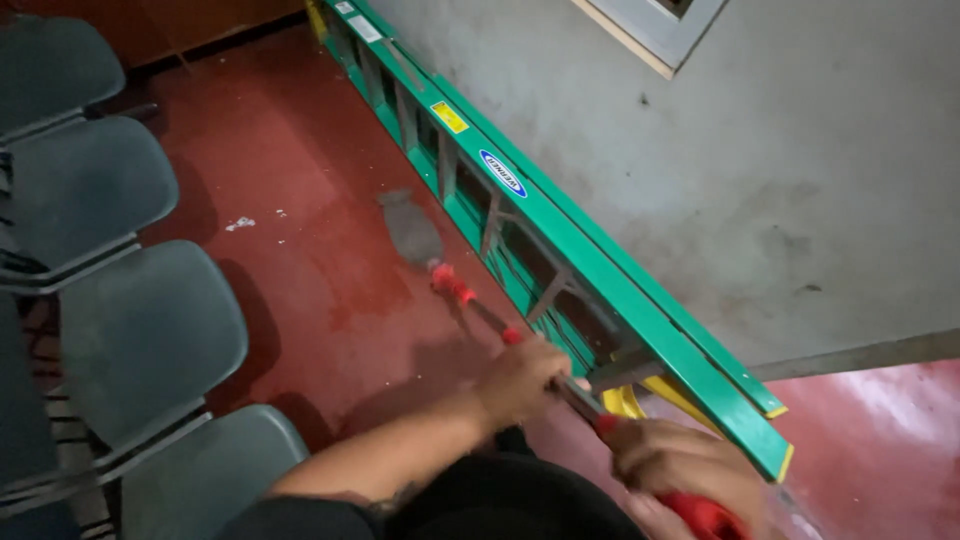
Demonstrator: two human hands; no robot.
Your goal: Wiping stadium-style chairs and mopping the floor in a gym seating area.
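Nearest the camera, the right hand (680,462) was closed round the red grip of a long-handled tool (520,345), and the left hand (520,378) was wrapped round its shaft further along. Beyond them the tool's grey flat head (410,228) rested on the red floor (300,180), just beside a green folded ladder (560,240) lying along the grey wall (750,150). A careless stroke could, I judged, knock the ladder. Grey seats (140,330) lined the far side.
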